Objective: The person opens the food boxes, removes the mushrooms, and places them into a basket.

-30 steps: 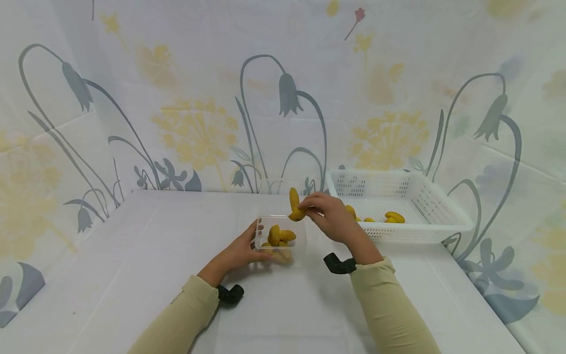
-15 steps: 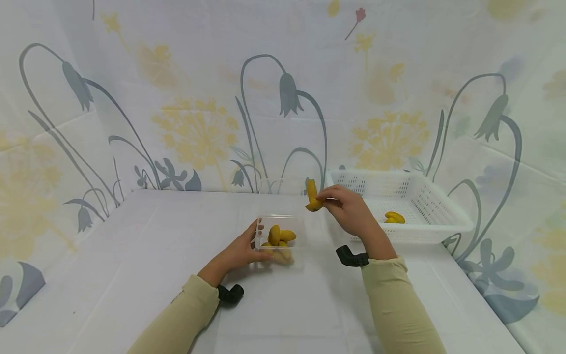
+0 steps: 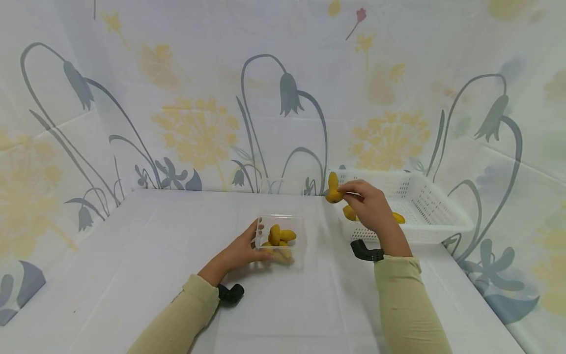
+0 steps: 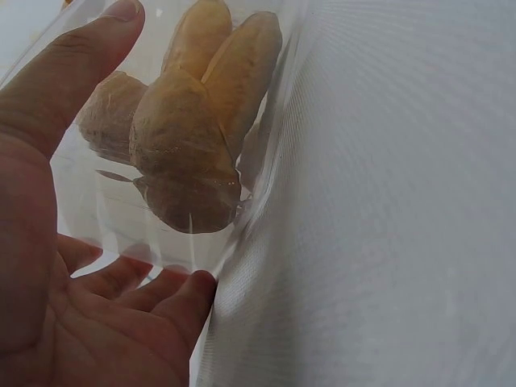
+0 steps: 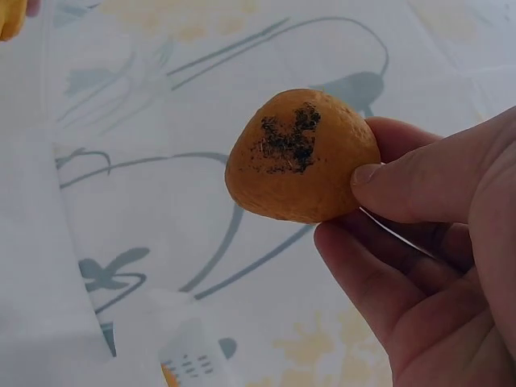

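My left hand [image 3: 240,252] holds the near left side of a clear plastic box [image 3: 297,228]. In the left wrist view, its thumb and fingers lie against the box wall. Several yellow mushroom-shaped pieces [image 3: 274,235] lie inside, blurred through the plastic. My right hand [image 3: 368,202] is raised at the left end of the white basket. Thumb and fingers pinch another yellow mushroom-shaped piece [image 3: 334,195], slim part up and rounded end down. In the right wrist view, that piece [image 5: 302,157] shows a dark speckled patch on its broad end.
The white perforated basket [image 3: 442,223] stands at the back right. More yellow pieces [image 3: 349,213] lie in it, partly hidden by my right hand and forearm. A white cloth covers the table [image 3: 155,275], and a flower-printed curtain [image 3: 199,73] hangs behind.
My right hand has moved right and slightly up, from beside the plastic box to the basket's left end, still pinching the yellow piece. My left hand and the box have stayed put.
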A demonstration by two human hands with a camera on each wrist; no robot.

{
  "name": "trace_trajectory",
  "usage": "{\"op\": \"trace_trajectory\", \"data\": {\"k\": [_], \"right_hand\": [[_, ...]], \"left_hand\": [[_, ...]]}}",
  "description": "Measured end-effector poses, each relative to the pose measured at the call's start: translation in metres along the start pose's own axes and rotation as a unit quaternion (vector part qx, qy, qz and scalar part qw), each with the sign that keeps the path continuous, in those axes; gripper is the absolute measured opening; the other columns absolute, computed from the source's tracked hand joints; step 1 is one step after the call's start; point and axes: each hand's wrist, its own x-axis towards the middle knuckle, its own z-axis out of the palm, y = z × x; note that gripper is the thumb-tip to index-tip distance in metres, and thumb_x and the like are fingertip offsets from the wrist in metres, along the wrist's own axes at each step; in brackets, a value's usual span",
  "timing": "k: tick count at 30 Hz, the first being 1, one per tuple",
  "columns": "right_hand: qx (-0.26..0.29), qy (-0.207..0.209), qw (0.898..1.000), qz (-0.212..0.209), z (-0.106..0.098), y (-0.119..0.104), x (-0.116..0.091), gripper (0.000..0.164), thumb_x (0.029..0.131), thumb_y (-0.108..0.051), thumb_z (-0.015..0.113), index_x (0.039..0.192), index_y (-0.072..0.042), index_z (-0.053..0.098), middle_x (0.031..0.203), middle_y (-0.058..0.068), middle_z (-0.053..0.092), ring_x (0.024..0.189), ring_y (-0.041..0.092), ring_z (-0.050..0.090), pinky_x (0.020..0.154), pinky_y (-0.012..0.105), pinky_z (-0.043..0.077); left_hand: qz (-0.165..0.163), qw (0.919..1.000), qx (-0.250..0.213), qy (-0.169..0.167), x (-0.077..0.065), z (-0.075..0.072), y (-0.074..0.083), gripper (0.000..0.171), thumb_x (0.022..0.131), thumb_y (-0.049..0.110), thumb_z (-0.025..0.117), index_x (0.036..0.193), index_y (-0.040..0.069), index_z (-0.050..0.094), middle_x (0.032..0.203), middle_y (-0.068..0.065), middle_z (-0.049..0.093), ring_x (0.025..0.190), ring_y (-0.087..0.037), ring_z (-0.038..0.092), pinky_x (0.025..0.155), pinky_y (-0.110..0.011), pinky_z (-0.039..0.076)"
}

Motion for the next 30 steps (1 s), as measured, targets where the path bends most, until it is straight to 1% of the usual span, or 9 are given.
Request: {"op": "trace_trajectory", "data": {"k": [5, 8, 11, 15, 18, 26, 30], "right_hand": [[-0.005, 0.014, 1.000, 0.017, -0.007, 0.009, -0.001, 0.021, 0.097, -0.008, 0.057, 0.116, -0.007, 0.067, 0.124, 0.010, 0.060, 0.119, 0.028, 0.057, 0.099, 0.038, 0.051], [-0.016, 0.017, 0.999, 0.027, -0.011, 0.014, -0.003, 0.021, 0.098, -0.010, 0.056, 0.117, -0.007, 0.066, 0.124, 0.011, 0.059, 0.120, 0.030, 0.056, 0.101, 0.040, 0.050], [-0.025, 0.016, 0.999, 0.037, -0.013, 0.018, -0.004, 0.022, 0.099, -0.010, 0.055, 0.118, -0.007, 0.065, 0.126, 0.011, 0.059, 0.121, 0.031, 0.055, 0.101, 0.042, 0.049], [-0.028, 0.016, 0.998, 0.051, -0.015, 0.025, -0.003, 0.023, 0.099, -0.009, 0.055, 0.119, -0.007, 0.064, 0.127, 0.012, 0.058, 0.122, 0.031, 0.054, 0.102, 0.043, 0.049], [-0.028, 0.014, 0.997, 0.064, -0.016, 0.031, -0.004, 0.024, 0.099, -0.009, 0.054, 0.121, -0.006, 0.063, 0.128, 0.013, 0.057, 0.123, 0.033, 0.054, 0.103, 0.044, 0.048], [-0.032, 0.009, 0.994, 0.103, -0.023, 0.039, -0.007, 0.027, 0.100, -0.010, 0.052, 0.124, -0.004, 0.061, 0.133, 0.017, 0.055, 0.127, 0.037, 0.050, 0.105, 0.047, 0.045], [-0.050, 0.008, 0.991, 0.120, -0.026, 0.044, -0.008, 0.027, 0.101, -0.013, 0.051, 0.125, -0.006, 0.061, 0.133, 0.017, 0.055, 0.127, 0.038, 0.049, 0.105, 0.050, 0.044]], "left_hand": [[0.001, 1.0000, 0.001, 0.000, 0.000, 0.000, 0.000, 0.117, 0.075, 0.041, 0.083, 0.158, 0.015, 0.004, 0.161, -0.007, 0.025, 0.148, -0.029, 0.024, 0.116, -0.047, 0.031], [0.001, 1.0000, 0.005, 0.002, 0.000, 0.000, 0.000, 0.117, 0.075, 0.041, 0.083, 0.158, 0.015, 0.004, 0.160, -0.007, 0.025, 0.148, -0.029, 0.025, 0.116, -0.047, 0.032], [0.001, 1.0000, 0.005, 0.004, 0.000, 0.001, 0.000, 0.118, 0.074, 0.042, 0.083, 0.158, 0.015, 0.005, 0.160, -0.007, 0.026, 0.148, -0.029, 0.025, 0.115, -0.047, 0.032], [-0.007, 1.0000, 0.001, 0.004, 0.001, 0.001, 0.000, 0.119, 0.072, 0.043, 0.084, 0.158, 0.019, 0.004, 0.160, -0.004, 0.025, 0.148, -0.027, 0.025, 0.116, -0.046, 0.032], [-0.007, 1.0000, 0.001, 0.004, 0.001, 0.001, 0.000, 0.119, 0.073, 0.043, 0.084, 0.158, 0.019, 0.005, 0.160, -0.004, 0.025, 0.148, -0.028, 0.025, 0.116, -0.046, 0.031], [0.001, 1.0000, 0.000, 0.004, 0.001, 0.001, -0.001, 0.116, 0.075, 0.039, 0.083, 0.158, 0.016, 0.005, 0.160, -0.007, 0.025, 0.148, -0.031, 0.025, 0.116, -0.048, 0.032], [-0.001, 1.0000, 0.003, 0.001, 0.002, 0.001, 0.000, 0.117, 0.075, 0.041, 0.083, 0.158, 0.016, 0.004, 0.161, -0.007, 0.024, 0.148, -0.029, 0.024, 0.116, -0.047, 0.031]]}}
